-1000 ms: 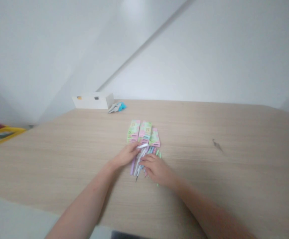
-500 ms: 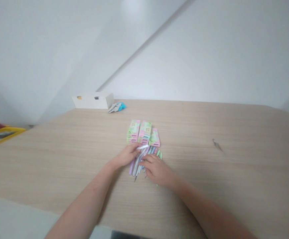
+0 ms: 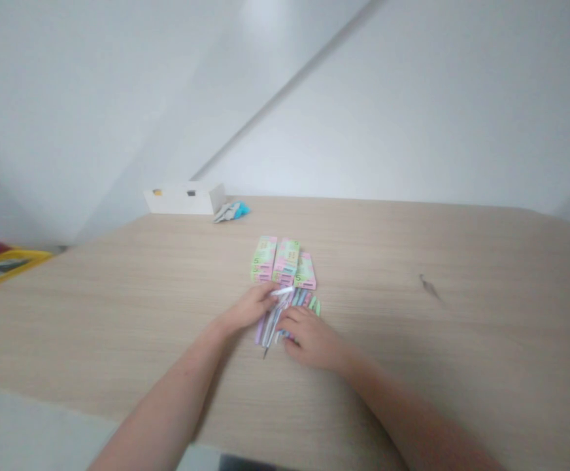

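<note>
Both hands rest on a loose bunch of pastel pens (image 3: 285,314) lying on the wooden bench (image 3: 412,340), just in front of three small pink-and-green boxes (image 3: 285,261) set side by side. The left hand (image 3: 246,309) has its grip closed on one white pen (image 3: 282,290), pinched between thumb and fingers at the far end of the bunch. The right hand (image 3: 312,339) lies curled over the near ends of the pens; whether its grip is closed around any of them I cannot tell. As far as the view shows, the pens are gathered into one heap but none is in a box, and the boxes lie flat and appear closed. Each box carries a large "5" near its front edge; the rest of the print is too small to read. A white box (image 3: 184,198) and a blue-and-grey crumpled wrapper (image 3: 231,210) sit at the far edge, well apart.
</note>
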Available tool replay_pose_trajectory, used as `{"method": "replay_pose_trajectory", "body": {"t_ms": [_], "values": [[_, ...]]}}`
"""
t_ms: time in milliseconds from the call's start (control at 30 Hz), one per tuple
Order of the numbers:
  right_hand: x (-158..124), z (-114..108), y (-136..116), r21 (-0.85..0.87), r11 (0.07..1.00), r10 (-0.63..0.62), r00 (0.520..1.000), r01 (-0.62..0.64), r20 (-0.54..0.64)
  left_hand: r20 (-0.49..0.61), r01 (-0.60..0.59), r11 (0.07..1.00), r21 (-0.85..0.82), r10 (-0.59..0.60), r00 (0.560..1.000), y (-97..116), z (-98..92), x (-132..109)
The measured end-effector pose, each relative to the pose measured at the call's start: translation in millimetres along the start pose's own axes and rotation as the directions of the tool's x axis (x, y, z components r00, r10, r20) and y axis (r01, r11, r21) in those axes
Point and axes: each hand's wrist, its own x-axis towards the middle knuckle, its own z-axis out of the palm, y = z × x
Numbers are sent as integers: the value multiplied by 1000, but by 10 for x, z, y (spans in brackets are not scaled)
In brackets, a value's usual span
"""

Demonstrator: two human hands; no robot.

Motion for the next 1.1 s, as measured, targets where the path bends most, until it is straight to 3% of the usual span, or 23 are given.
{"method": "replay_pose_trajectory", "body": {"t_ms": [433, 1100], "values": [[-1, -50, -68, 19, 999, -44, 996, 43, 72, -7, -9, 999, -36, 9, 1000, -18, 4, -2], [38, -59, -207, -74, 960, -253, 948, 271, 192, 7, -19, 1000, -18, 19, 1000, -36, 7, 1]]}}
